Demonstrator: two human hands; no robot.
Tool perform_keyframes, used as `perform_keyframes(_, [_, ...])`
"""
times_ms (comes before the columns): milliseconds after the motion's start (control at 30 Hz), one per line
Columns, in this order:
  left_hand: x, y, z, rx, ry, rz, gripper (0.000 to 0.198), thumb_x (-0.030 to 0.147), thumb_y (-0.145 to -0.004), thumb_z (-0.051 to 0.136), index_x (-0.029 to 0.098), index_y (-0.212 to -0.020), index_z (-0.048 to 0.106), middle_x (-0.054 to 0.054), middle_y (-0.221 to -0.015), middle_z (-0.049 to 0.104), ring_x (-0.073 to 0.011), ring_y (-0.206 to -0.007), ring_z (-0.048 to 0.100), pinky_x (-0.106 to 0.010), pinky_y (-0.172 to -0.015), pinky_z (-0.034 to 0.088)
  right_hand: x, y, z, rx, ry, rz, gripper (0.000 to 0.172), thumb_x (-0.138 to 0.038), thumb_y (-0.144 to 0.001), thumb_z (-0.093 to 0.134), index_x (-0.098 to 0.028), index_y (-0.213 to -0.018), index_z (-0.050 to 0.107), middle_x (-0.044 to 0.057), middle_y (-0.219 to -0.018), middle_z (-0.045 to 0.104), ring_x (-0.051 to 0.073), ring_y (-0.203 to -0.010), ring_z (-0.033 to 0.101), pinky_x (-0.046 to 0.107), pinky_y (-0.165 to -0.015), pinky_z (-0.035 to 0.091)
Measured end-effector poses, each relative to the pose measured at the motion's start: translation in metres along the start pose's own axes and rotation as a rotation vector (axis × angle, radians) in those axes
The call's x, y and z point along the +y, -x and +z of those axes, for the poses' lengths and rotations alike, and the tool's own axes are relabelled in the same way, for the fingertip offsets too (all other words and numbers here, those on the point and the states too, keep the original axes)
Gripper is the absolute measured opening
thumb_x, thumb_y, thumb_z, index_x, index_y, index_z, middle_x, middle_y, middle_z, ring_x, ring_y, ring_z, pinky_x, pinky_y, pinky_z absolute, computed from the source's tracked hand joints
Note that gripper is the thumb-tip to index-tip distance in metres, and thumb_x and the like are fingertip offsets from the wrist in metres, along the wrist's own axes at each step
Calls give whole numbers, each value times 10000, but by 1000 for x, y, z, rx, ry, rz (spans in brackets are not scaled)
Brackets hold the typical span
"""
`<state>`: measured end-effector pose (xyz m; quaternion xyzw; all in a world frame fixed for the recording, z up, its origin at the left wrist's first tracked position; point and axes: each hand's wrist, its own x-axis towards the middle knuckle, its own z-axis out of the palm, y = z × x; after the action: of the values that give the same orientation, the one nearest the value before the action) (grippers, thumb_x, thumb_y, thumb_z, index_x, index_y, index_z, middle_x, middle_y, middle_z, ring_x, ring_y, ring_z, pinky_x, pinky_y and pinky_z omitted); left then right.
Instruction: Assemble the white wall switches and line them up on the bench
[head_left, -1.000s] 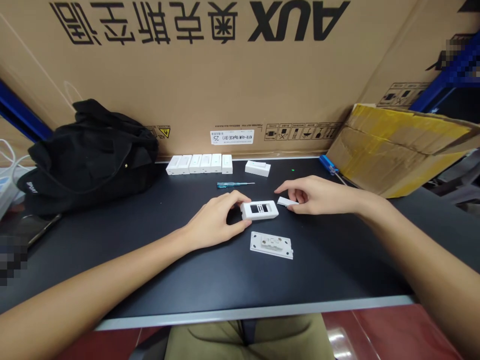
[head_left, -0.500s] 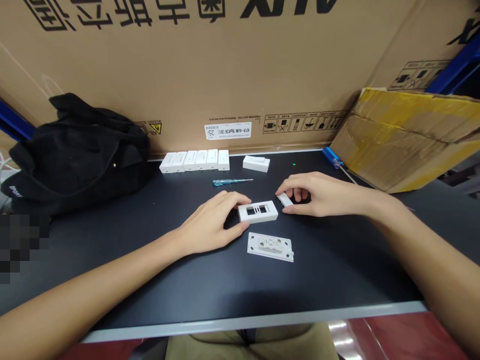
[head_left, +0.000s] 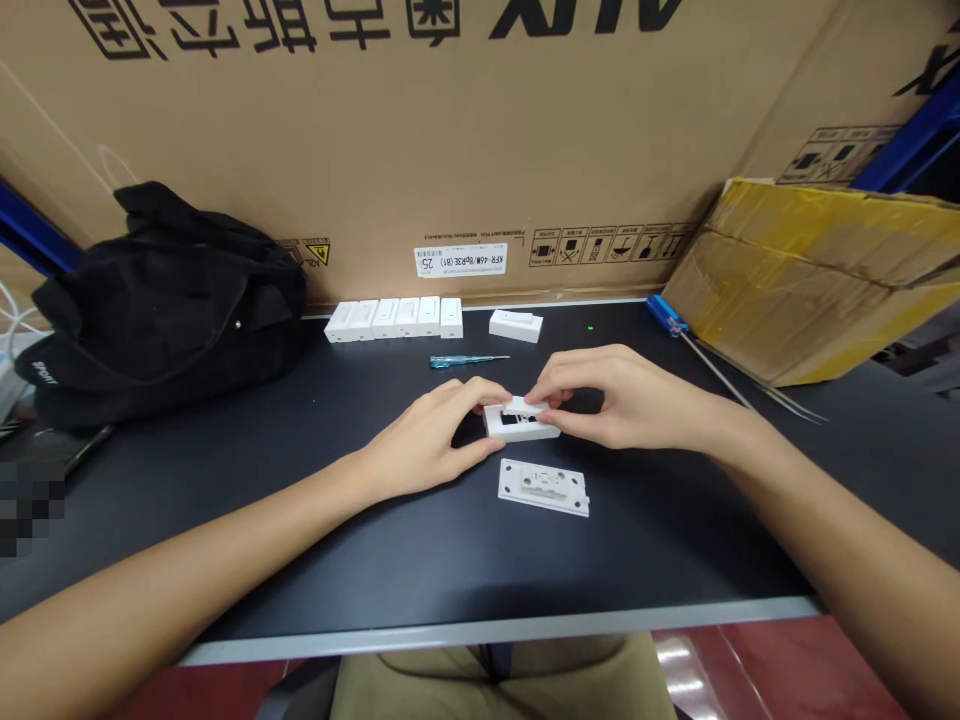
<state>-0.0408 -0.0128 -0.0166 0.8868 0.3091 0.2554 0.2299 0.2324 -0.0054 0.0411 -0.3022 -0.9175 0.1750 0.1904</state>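
**Right hand [head_left: 626,400] moving in over the frame**

Its fingers are pinching a small white clip [head_left: 523,406] on top of the white plastic switch frame [head_left: 521,428], which the left hand [head_left: 424,445] is steadying on the black bench [head_left: 660,520]. Uneven pressing could be tipping the clip off or shoving the frame into the base plate [head_left: 544,487] just below.

Even, fairly bright indoor light seems to fall from above, leaving only soft shadows under the left hand [head_left: 427,440] and right hand [head_left: 630,400] on the black table [head_left: 637,540]. White glare streaks shine on the red floor [head_left: 675,665] at near right. Nothing looks noticeably blurred, though the wide lens bows the table's near edge and stretches the corners. A coarse pixelated patch [head_left: 30,510] masks part of the left side.
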Motion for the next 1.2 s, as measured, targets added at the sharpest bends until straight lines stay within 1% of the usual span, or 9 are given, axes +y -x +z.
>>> perform_keyframes(200, [3, 1, -2, -36, -1, -60, 498, 475, -937, 776, 293, -1332, 532, -38, -1203, 672, -226, -1008, 639, -399, -906, 543, 7, 2, 0, 75, 24, 12, 166, -280, -945, 665, -205, -996, 804, 46, -905, 761, 171, -789, 684, 292, -712, 532])
perform_keyframes(333, [4, 1, -2, -60, -67, -117, 551, 571, -938, 738, 292, -1353, 506, -30, -1111, 640, -232, -960, 628, -402, -849, 539, 10, 4, -2, 160, 10, 11, 167, -303, -935, 711, -173, -993, 799, 54, -916, 779, 157, -766, 696, 285, -705, 548])
perform_keyframes(500, [5, 2, -1, -29, -61, -91, 506, 456, -976, 688, 294, -1398, 462, -64, -1237, 616, -260, -1091, 630, -441, -940, 546, 10, 4, 1, 122, -35, -17, 180, -298, -956, 686, -172, -1004, 806, 54, -928, 788, 156, -793, 715, 275, -715, 564])
perform_keyframes(633, [4, 2, -1, -22, -21, -6, 417, 323, -962, 689, 261, -1329, 501, -76, -1325, 584, -249, -1169, 616, -436, -1024, 528, 13, 4, 4, 171, -6, 5, 183, -299, -946, 696, -160, -999, 803, 55, -908, 777, 150, -766, 706, 276, -718, 572])
perform_keyframes(733, [1, 1, -1, -40, -12, 45, 254, 337, -1005, 667, 254, -1235, 595, -54, -1255, 588, -216, -1120, 630, -394, -1015, 525, 17, 5, 6, 223, 32, 63, 178, -303, -935, 707, -166, -997, 801, 56, -913, 771, 155, -756, 707, 290, -728, 583])
perform_keyframes(833, [2, 1, 0, -60, -11, 1, 272, 465, -1029, 659, 260, -1208, 645, -38, -1169, 589, -185, -986, 642, -354, -915, 535, 21, 5, 8, 261, 68, 111, 161, -293, -929, 709, -179, -994, 803, 49, -906, 771, 158, -746, 711, 295, -724, 586])
perform_keyframes(933, [4, 1, -1, -81, -35, -3, 249, 400, -1125, 460, 241, -1218, 627, -41, -1103, 599, -179, -945, 625, -355, -895, 522, 23, 5, 10, 293, 83, 133, 133, -273, -911, 718, -185, -972, 796, 45, -897, 773, 163, -733, 719, 297, -718, 590])
perform_keyframes(1067, [6, 1, -1, 58, -129, 41, 261, 212, -1111, 378, 224, -1226, 611, -75, -1147, 589, -220, -1074, 586, -417, -1013, 505, 24, 4, 11, 303, 87, 144, 124, -270, -904, 717, -185, -955, 791, 42, -881, 775, 166, -725, 723, 297, -713, 592])
perform_keyframes(1200, [4, -1, 1, 79, -203, 14, 246, 157, -1045, 459, 235, -1245, 579, -118, -1526, 498, -298, -1446, 435, -559, -1212, 401, 21, 3, 12, 302, 64, 149, 131, -281, -902, 716, -190, -956, 793, 43, -874, 778, 170, -724, 723, 301, -705, 592])
